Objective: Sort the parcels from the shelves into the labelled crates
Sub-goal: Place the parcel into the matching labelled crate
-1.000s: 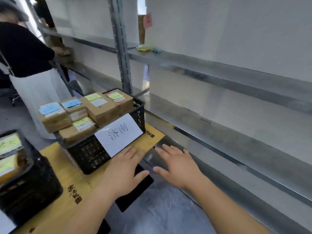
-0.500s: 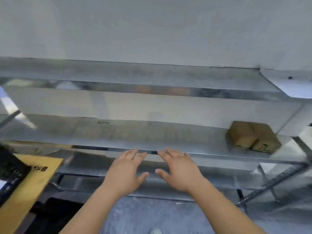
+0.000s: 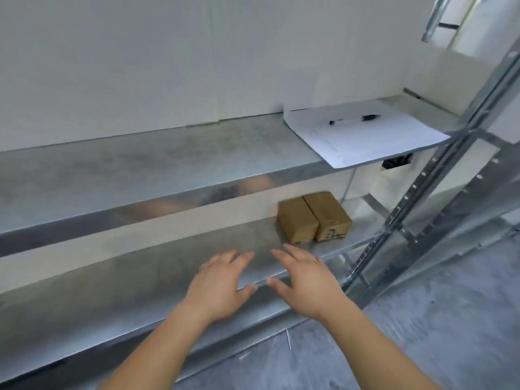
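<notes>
Two brown cardboard parcels stand side by side on the lower metal shelf, the left parcel touching the right parcel, near the shelf's right end. My left hand and my right hand reach forward over the shelf's front part, fingers spread and straight, holding nothing. The right hand's fingertips are a short way in front of and left of the parcels. No crate is in view.
On the upper shelf lies a sheet of white paper with a black pen on it. A perforated metal upright stands at the right. Grey floor lies below.
The view has swung right, away from the table and labelled crate, to the shelves. The two parcels have come closer, and both empty hands now reach toward them.
</notes>
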Demonstrator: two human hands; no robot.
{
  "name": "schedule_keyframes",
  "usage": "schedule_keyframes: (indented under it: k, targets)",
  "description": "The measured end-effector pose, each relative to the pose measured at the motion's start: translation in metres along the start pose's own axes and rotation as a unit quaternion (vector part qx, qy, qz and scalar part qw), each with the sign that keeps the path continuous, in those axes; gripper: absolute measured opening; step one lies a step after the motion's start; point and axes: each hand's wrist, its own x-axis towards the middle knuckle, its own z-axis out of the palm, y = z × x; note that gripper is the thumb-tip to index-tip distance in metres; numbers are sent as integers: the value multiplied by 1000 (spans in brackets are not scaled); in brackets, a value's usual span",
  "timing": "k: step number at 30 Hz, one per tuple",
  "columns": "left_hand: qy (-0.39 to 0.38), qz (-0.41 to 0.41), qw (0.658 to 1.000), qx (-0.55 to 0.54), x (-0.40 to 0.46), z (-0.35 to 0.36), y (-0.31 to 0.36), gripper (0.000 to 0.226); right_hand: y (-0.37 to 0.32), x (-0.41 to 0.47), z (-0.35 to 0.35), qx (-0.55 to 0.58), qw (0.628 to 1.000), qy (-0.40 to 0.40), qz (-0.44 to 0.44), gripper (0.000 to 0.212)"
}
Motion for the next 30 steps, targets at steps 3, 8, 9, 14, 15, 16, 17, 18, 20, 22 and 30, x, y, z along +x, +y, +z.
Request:
schedule_keyframes:
  k: [3, 8, 9, 14, 15, 16, 17, 18, 20, 22, 30]
  targets:
    - [-13, 10, 1000, -7, 44, 8, 25, 76, 45, 20, -13, -4, 1000, 5, 14, 71]
    - [-32, -16, 999, -7, 111, 26, 63, 77, 115, 67, -27, -26, 999, 1, 19, 70]
    - [-38, -26, 999, -9, 123, 31, 70, 78, 128, 76, -28, -27, 1000, -6, 13, 70]
    - [-73, -85, 993, -41, 185, 57, 90, 81, 178, 134, -22, -78, 995, -17, -54, 74]
    - [-82, -96, 991, -34, 196, 62, 91, 82, 185, 143, -19, -86, 994, -22, -67, 74]
    - [-94, -107, 990, -23, 205, 66, 92, 83, 189, 151, -14, -90, 992, -27, -78, 74]
    - [-103, -115, 988, -16, 211, 69, 94, 83, 192, 156, -10, -88, 992, -22, -87, 74]
    - [-106, -118, 987, -13, 216, 73, 96, 82, 194, 160, -5, -83, 992, -5, -99, 76]
    - [-94, -112, 988, -47, 223, 78, 98, 79, 198, 165, 7, -69, 989, 45, -122, 74]
    - [-55, -101, 986, -121, 224, 85, 99, 70, 201, 166, 16, -53, 986, 84, -132, 65]
    - [53, -198, 953, -223, 171, 100, 100, 20, 181, 156, 25, 104, 979, 72, -158, 26]
